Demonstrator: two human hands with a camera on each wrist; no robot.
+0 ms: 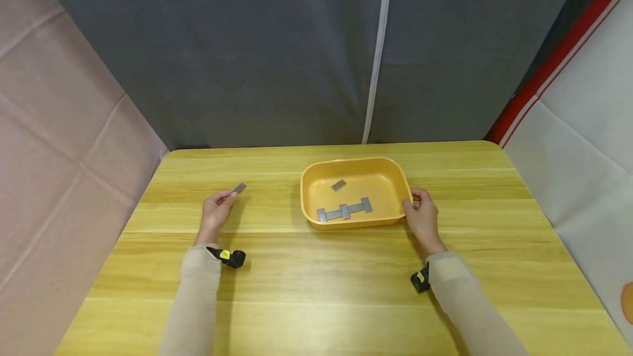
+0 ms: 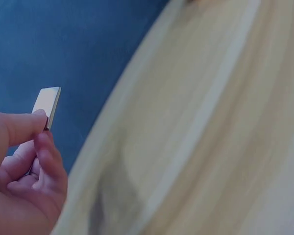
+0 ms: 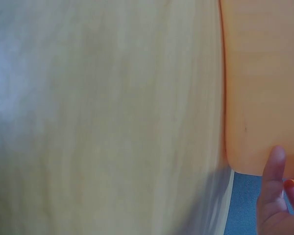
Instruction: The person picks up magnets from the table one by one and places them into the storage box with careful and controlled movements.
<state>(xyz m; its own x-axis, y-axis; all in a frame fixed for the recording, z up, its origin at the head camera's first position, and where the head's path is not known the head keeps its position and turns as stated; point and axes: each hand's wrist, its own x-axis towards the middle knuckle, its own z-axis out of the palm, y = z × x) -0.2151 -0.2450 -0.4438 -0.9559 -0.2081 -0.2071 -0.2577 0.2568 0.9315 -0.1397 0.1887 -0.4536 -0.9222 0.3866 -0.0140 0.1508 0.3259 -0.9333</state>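
Between thumb and forefinger, my left hand (image 1: 215,214) pinches a small flat rectangular metal block (image 1: 239,187) above the left part of the table. The left wrist view shows this block (image 2: 47,104) sticking up past the thumb tip, its face shiny. My right hand (image 1: 422,220) grips the right end of a yellow plastic basin (image 1: 381,183) by its rim. In the right wrist view one finger lies along the basin's outer wall (image 3: 262,88). Inside the basin, several grey metal blocks (image 1: 344,211) form a joined row near the front wall, and a single block (image 1: 338,185) lies behind them.
The wooden table (image 1: 296,290) runs back to a dark grey curtain (image 1: 237,59). Pale fabric walls (image 1: 74,153) stand at both sides, with a red edge strip (image 1: 559,48) on the right. Each wrist wears a small black camera (image 1: 237,259).
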